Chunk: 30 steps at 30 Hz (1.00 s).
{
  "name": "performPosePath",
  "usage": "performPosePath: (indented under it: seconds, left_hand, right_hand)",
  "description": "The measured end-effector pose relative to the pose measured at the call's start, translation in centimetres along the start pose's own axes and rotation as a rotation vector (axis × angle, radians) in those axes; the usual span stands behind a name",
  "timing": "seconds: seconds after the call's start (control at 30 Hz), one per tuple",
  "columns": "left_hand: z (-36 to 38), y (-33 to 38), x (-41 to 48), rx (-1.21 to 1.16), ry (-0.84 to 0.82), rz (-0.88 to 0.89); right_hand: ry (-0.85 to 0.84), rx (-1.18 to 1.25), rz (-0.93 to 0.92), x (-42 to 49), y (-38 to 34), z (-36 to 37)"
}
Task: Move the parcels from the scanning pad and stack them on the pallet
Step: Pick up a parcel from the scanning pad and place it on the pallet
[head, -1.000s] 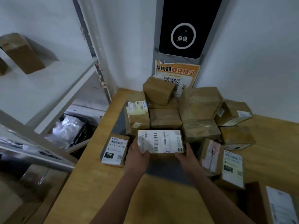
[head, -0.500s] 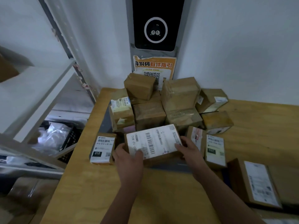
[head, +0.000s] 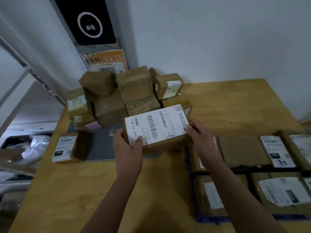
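A cardboard parcel with a large white barcode label [head: 155, 127] is lifted and tilted above the grey scanning pad [head: 101, 145]. My left hand [head: 128, 145] grips its near-left corner, thumb on the label. My right hand [head: 200, 133] holds its right end. A heap of brown parcels [head: 121, 96] sits at the back of the pad against the wall. At the right, a blue-edged pallet [head: 193, 190] carries several labelled parcels [head: 277, 152] laid flat in rows.
A small labelled box [head: 67, 147] stands at the pad's left edge on the wooden table [head: 84, 190]. A black scanner panel [head: 87, 22] and an orange notice [head: 106, 62] hang on the wall. White shelving [head: 25, 81] and a bin with plastic bags [head: 25, 148] lie left.
Both hands have lifted the labelled parcel off the pad and carried it rightward, tilting it. The view has swung right, bringing the pallet with its parcels into sight.
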State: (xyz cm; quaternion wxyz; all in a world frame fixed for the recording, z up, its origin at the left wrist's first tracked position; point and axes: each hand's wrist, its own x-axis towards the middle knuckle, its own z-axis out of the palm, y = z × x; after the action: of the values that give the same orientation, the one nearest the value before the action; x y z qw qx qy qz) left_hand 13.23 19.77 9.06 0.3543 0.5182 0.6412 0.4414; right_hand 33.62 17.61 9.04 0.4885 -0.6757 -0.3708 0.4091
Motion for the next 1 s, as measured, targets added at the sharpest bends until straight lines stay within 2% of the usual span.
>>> performPosePath:
  seconds: [0.2,0.37,0.67,1.0]
  left_hand:
    - [8.6,2.7,-4.1,-0.003,-0.165,0.008]
    - [13.3,3.1,-6.3,-0.012,-0.239,0.007]
    - [15.9,2.7,-7.8,0.01,-0.243,-0.082]
    - [16.5,2.6,-8.5,0.003,-0.248,-0.108]
  right_hand:
    - [0.148,0.054,0.063,0.3,2.3,-10.8]
    - [0.207,0.012,0.107,0.4,4.9,-16.2]
    - [0.169,-0.08,0.08,0.8,7.3,-18.4]
    - [0.159,0.028,0.138,0.9,8.7,-19.6]
